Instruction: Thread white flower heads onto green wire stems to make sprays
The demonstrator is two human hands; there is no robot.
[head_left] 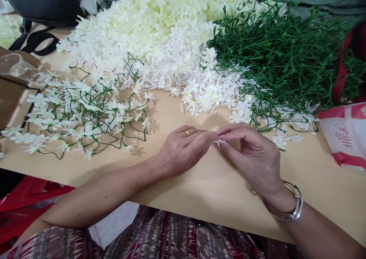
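Note:
In front of me, above the table, my left hand [184, 150] and my right hand [254, 156] meet at the fingertips. Both are closed in a pinch around a small white artificial flower stamen piece [221, 142], whose thin strands poke out between the fingers. The fingers hide most of it. Just beyond the hands lie loose white artificial flowers [197, 98], mixed with more thin white strands. To the left is a heap of assembled flower sprigs [85, 114], white blossoms on bent green stems.
A big pile of cream-white petals [160, 18] covers the back of the table [211, 186]. Green plastic stems [280, 53] are heaped at the back right. A red-and-white packet [345, 133] stands at the right, a clear cup [20, 66] and black bag [42, 3] at the left.

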